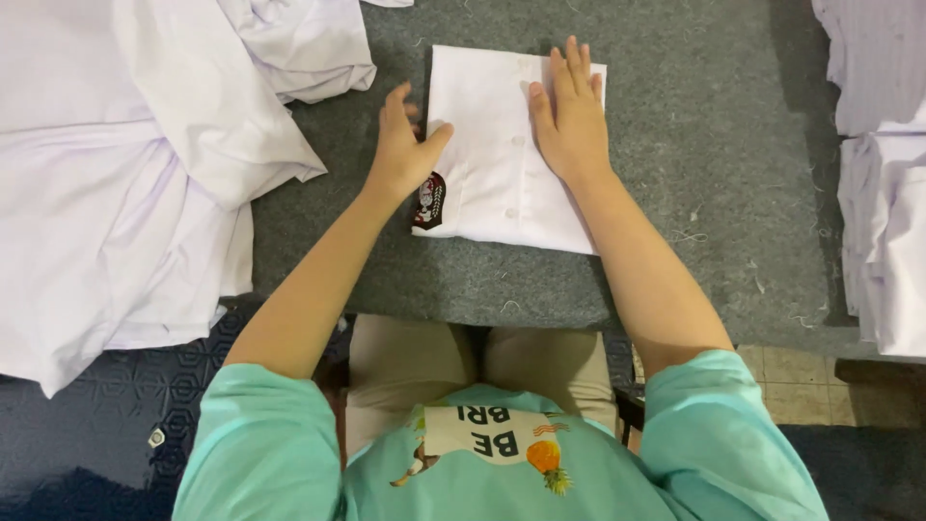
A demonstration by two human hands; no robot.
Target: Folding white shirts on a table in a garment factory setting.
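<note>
A folded white shirt with buttons down its middle and a dark red badge at its near left corner lies on the grey felt table. My left hand rests at the shirt's left edge, thumb on the cloth and fingers spread on the felt. My right hand lies flat, palm down, on the shirt's far right part, fingers together and pointing away from me.
A large heap of unfolded white shirts covers the table's left side and hangs over its edge. A stack of folded white shirts stands at the right edge. My knees in tan trousers sit under the table's near edge.
</note>
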